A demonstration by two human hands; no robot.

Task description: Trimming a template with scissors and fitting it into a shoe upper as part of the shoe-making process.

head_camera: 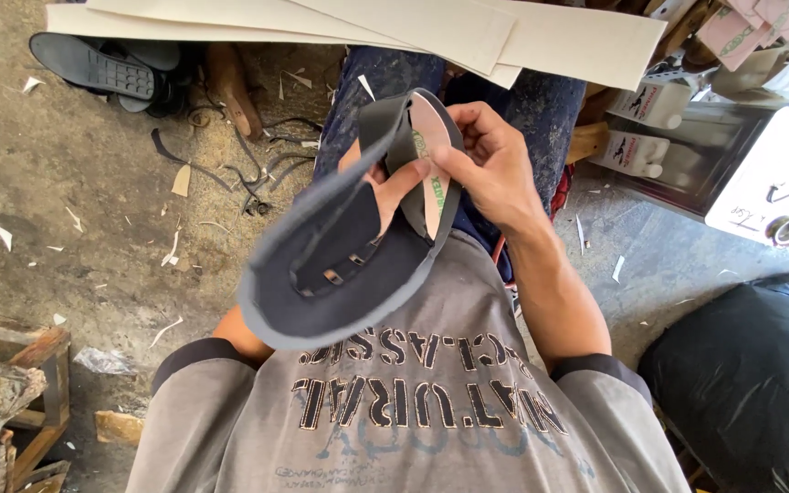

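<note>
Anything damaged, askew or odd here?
Floor is littered with dark strip offcuts and pale scraps. The grey sole, held by left hand and right hand, is bent sharply; no visible tear.

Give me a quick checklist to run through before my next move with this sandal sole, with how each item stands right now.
1. Right hand gripping the pale insole: ok, thumb and fingers pinch it.
2. Left hand supporting the grey sandal sole: ok, fingers show through from behind.
3. Sole bent open for access: ok, it curves upward.
4. Dark strap piece seated in its slots: cannot tell, blurred.
5. Insole edges lined up with the sole: cannot tell.
6. Cardboard sheets within reach: ok, lying ahead of the knees.
</note>
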